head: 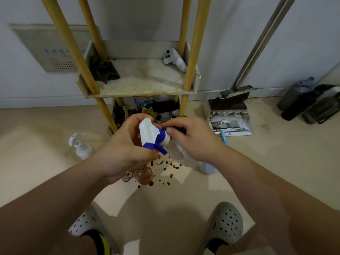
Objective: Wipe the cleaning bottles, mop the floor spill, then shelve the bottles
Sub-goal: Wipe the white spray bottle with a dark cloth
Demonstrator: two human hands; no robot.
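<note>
The left hand (127, 144) is clenched round the spray bottle (150, 133) just under its white and blue trigger head and holds it in the air at the middle of the view. The right hand (189, 138), at three o'clock of the nozzle, pinches what looks like a dark cloth (176, 128) against the tip; most of it is hidden by the fingers.

The bottle hangs right over the brown floor spill (165, 166), so a squeeze on the blue trigger during wiping would likely spray more liquid onto the mess. If the left grip slips on a wet neck, the bottle would probably fall on the amber bottle (143, 175), which stands in the splatter at six o'clock, and knock it over. The cloth may only smear the residue if it is already soaked; the view does not show.

A pump bottle (81, 147) at nine o'clock and a pale blue bottle (207, 169) at four o'clock stand on the floor near the spill, where a shifting foot could tip them. The shelf (139, 92) at twelve o'clock looks stained, so clean bottles could pick up dirt there.
</note>
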